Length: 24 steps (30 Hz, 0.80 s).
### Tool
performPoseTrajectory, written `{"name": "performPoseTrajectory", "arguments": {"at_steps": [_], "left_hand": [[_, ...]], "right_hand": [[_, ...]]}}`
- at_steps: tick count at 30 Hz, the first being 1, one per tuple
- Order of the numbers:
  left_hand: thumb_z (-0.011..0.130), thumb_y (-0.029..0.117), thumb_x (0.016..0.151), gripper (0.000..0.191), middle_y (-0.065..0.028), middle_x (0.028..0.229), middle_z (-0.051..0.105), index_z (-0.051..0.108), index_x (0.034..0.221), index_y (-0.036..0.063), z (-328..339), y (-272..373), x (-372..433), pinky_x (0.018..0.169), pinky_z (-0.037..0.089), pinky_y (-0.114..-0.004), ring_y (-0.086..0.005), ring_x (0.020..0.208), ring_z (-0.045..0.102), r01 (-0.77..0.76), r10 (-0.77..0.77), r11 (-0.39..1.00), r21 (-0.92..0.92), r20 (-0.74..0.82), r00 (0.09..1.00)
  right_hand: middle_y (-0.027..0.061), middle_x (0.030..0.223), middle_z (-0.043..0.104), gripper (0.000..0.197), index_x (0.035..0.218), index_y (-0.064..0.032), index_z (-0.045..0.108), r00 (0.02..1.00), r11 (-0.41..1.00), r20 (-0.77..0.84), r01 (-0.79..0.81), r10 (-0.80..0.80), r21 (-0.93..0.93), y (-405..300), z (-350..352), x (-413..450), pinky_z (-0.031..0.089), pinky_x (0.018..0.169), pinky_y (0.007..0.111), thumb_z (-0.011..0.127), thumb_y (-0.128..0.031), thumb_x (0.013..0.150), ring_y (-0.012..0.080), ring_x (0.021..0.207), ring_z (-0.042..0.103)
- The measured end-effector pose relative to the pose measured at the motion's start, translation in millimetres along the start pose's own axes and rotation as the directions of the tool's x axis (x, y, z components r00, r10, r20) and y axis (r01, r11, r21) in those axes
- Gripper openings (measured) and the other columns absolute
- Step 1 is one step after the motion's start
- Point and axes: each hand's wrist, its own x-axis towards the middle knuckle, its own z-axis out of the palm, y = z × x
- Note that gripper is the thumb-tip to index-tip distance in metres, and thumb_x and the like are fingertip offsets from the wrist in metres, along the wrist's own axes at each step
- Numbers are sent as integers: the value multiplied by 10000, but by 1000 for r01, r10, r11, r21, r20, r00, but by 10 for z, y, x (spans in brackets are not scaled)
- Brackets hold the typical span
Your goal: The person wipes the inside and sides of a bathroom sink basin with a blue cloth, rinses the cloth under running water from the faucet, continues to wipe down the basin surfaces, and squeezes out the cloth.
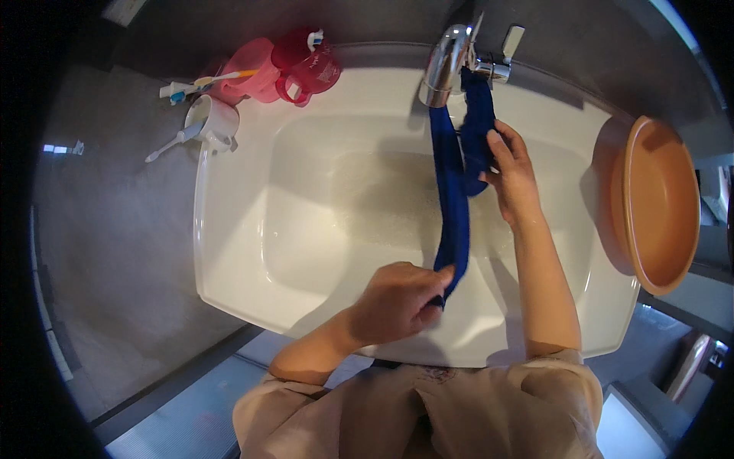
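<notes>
A long blue strip of cloth (pixel 453 201) is looped around the chrome faucet (pixel 447 66) and hangs over the white sink basin (pixel 298 189). Near the sink's front edge, my left hand (pixel 404 298) is closed on the lower end of one length. My right hand (pixel 507 166) holds the other, shorter length between thumb and fingers, a little below the faucet. Where the cloth passes behind the spout is hidden. Shallow, cloudy water lies in the basin.
Pink cup (pixel 249 69), red mug (pixel 321 72) and white mug (pixel 221 120) with toothbrushes stand at the back left. An orange plastic basin (pixel 659 212) sits tilted at the sink's right rim. The faucet lever (pixel 513 43) sticks up behind the cloth.
</notes>
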Motion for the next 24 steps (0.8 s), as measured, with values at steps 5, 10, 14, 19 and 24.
{"name": "performPoseTrajectory", "arguments": {"at_steps": [5, 10, 14, 19, 24], "left_hand": [[613, 51, 679, 425, -71, 705, 594, 561, 1099, 11, 95, -24, -136, 623, 453, -371, -240, 637, 586, -168, 170, 983, -71, 33, 985], [567, 53, 808, 222, -122, 745, 598, 584, 1021, -8, -76, -441, -333, 630, 471, -348, -274, 664, 590, -44, 14, 996, -83, -325, 946], [557, 22, 771, 255, -156, 896, 628, 600, 1022, 2, -143, -591, -421, 703, 488, -377, -311, 757, 599, 197, -282, 950, -243, -390, 877], [539, 52, 808, 248, -157, 943, 621, 582, 1049, 9, -141, -665, -417, 737, 480, -368, -310, 807, 597, 352, -533, 790, -502, -277, 800], [512, 14, 850, 210, -151, 898, 608, 572, 1044, -36, -170, -742, -427, 666, 499, -313, -218, 747, 607, 218, -299, 946, -241, -388, 872]], "right_hand": [[109, 1078, 581, 640, 1307, -1, 415, 998, 976, 65, 6, 8, -216, -169, 386, 95, 476, 730, 255, 693, -281, 803, 167, 924, 567], [161, 1022, 596, 296, 1028, 42, 628, 993, 852, 59, -55, 100, -521, -103, 138, 96, 507, 701, 322, 603, -73, 757, 218, 905, 586], [163, 1038, 600, 249, 954, 51, 626, 842, 372, 281, 470, -460, -800, 51, -88, -249, 494, 747, 318, 577, -35, 726, 257, 988, 564], [177, 1062, 612, 179, 764, 38, 588, 822, 901, 536, 364, -192, -235, -102, 24, -800, 380, 894, 365, 486, 31, 617, 297, 1054, 507], [185, 970, 634, 189, 717, 23, 597, 728, 970, 651, 237, -215, 55, -98, 178, -958, 364, 887, 392, 482, 3, 568, 306, 973, 525]]}}
